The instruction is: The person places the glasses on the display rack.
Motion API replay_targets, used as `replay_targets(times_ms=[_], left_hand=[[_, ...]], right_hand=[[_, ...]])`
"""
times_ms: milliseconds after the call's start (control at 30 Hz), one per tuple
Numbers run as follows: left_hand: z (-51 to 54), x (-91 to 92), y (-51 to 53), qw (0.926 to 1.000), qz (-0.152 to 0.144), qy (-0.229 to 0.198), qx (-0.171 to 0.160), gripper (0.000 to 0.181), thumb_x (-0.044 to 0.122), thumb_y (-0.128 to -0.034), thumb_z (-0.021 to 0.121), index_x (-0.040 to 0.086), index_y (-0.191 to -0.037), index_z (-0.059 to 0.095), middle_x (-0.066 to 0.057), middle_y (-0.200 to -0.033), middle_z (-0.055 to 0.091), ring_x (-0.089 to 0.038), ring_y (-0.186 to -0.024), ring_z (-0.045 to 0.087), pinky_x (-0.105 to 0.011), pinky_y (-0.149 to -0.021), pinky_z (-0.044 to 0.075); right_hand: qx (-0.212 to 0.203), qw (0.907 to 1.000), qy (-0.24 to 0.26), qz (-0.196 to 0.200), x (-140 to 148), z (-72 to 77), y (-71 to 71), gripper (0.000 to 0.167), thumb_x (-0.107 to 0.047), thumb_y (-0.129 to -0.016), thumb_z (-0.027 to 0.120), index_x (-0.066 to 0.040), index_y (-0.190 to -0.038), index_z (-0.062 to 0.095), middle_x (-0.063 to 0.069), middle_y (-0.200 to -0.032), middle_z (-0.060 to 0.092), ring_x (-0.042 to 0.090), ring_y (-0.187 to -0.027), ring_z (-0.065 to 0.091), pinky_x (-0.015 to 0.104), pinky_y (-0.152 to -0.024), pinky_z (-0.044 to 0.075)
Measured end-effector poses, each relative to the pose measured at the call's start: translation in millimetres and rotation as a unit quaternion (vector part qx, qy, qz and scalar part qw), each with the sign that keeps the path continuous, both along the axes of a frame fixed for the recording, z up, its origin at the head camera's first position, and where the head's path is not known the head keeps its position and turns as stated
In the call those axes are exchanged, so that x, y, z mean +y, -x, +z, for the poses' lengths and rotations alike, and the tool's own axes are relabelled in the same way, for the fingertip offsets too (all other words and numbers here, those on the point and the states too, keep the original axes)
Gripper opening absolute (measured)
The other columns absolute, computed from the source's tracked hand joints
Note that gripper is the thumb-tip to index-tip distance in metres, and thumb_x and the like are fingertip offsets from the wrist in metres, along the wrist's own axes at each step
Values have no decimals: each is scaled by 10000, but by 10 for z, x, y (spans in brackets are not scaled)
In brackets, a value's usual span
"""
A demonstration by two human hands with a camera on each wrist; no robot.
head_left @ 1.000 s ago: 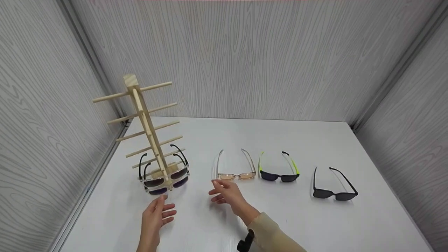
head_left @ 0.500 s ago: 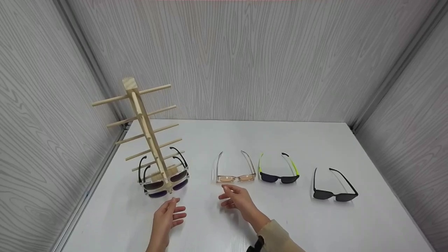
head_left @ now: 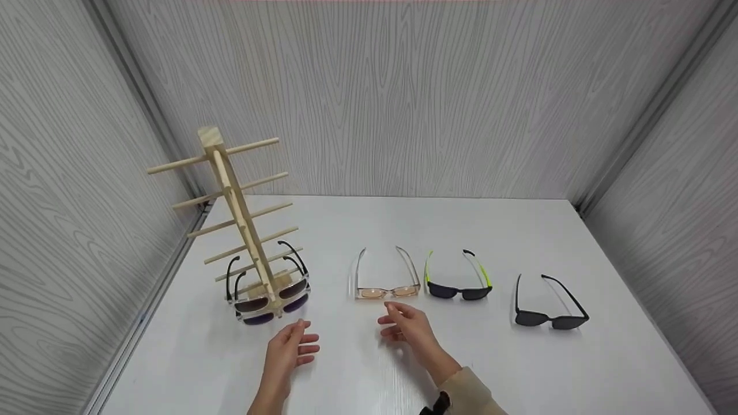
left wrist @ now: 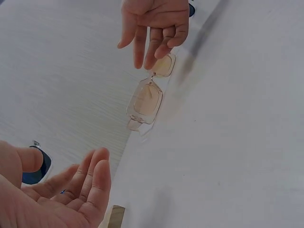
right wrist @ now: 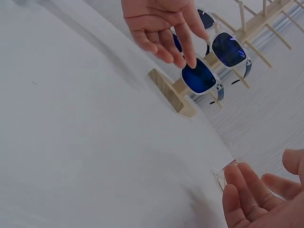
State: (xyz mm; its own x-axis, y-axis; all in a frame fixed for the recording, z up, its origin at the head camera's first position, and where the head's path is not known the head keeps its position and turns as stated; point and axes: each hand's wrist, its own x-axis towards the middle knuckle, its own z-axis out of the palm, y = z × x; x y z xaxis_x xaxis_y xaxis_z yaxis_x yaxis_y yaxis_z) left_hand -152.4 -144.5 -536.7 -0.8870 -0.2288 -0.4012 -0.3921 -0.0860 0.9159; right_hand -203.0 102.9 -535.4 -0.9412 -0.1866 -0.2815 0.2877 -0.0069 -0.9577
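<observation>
Two clear-framed, dark-lensed sunglasses [head_left: 252, 305] [right wrist: 198, 78] hang one above the other low on a wooden rack [head_left: 242, 222]. Just right of and below them, my left hand [head_left: 285, 353] hovers with relaxed fingers, holding nothing. My right hand [head_left: 416, 336] is over the table in front of the clear glasses with peach lenses [head_left: 389, 292], its fingers loosely bent and empty. In the left wrist view those peach-lensed glasses [left wrist: 146, 99] lie between the two hands. No contact between either hand and any glasses is visible.
Right of the peach-lensed glasses lie black sunglasses with yellow-green arms [head_left: 459, 291], then all-black sunglasses [head_left: 551, 320]. Bare pegs [head_left: 252, 146] stick out from the rack's upper part. Grained panels [head_left: 369, 98] enclose the white table [head_left: 519, 230] at the back and sides.
Both hands have moved to the right, the right one from the left end of the peach-lensed glasses to in front of them. The glasses and rack have stayed in place.
</observation>
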Motion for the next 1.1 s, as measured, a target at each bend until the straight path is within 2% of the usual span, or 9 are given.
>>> replay_targets(times_ms=[200, 300, 533, 800, 967, 1100], left_hand=[[16, 71, 36, 9999, -129, 73, 27, 547, 433, -956, 474, -38, -1232, 513, -134, -942, 673, -222, -775, 664, -326, -655, 540], [11, 125, 49, 9998, -186, 79, 85, 533, 416, -961, 476, -43, -1227, 517, -128, -933, 674, -225, -775, 664, -320, -650, 539], [-8, 259, 166, 9986, -382, 166, 315, 468, 352, -981, 457, -43, -1222, 528, -117, -929, 673, -213, -776, 658, -316, -655, 536], [-123, 428, 303, 9967, -489, 268, 594, 439, 329, -975, 479, -47, -1190, 542, -111, -922, 670, -211, -782, 653, -319, -671, 535], [-196, 499, 375, 9943, -515, 414, 838, 429, 312, -970, 495, -59, -1180, 545, -122, -927, 668, -225, -792, 649, -332, -676, 532], [-234, 552, 455, 9940, -493, 486, 843, 408, 306, -969, 498, -39, -1179, 553, -108, -941, 666, -227, -824, 643, -336, -698, 530]], right_hand=[[-125, 9991, 32, -392, 141, -247, 141, 479, -294, -963, 520, 31, -1311, 467, 157, -962, 666, 241, -765, 662, 358, -706, 525], [-227, 9977, -8, -641, 204, -310, 175, 512, -330, -946, 542, 20, -1312, 469, 118, -943, 671, 206, -746, 659, 328, -679, 526], [-34, 9926, -107, -1208, 318, -325, 230, 496, -315, -935, 566, 40, -1275, 500, 120, -913, 678, 199, -706, 660, 304, -635, 523], [-61, 9857, 9, -1683, 434, -343, 256, 471, -297, -932, 576, 43, -1253, 515, 121, -940, 673, 207, -735, 658, 329, -666, 526], [68, 9827, 0, -1850, 449, -339, 278, 440, -281, -944, 558, 41, -1242, 519, 155, -998, 657, 250, -808, 655, 359, -692, 522], [88, 9813, -158, -1917, 456, -330, 306, 437, -299, -950, 544, 22, -1247, 522, 187, -1069, 634, 257, -857, 648, 349, -711, 509]])
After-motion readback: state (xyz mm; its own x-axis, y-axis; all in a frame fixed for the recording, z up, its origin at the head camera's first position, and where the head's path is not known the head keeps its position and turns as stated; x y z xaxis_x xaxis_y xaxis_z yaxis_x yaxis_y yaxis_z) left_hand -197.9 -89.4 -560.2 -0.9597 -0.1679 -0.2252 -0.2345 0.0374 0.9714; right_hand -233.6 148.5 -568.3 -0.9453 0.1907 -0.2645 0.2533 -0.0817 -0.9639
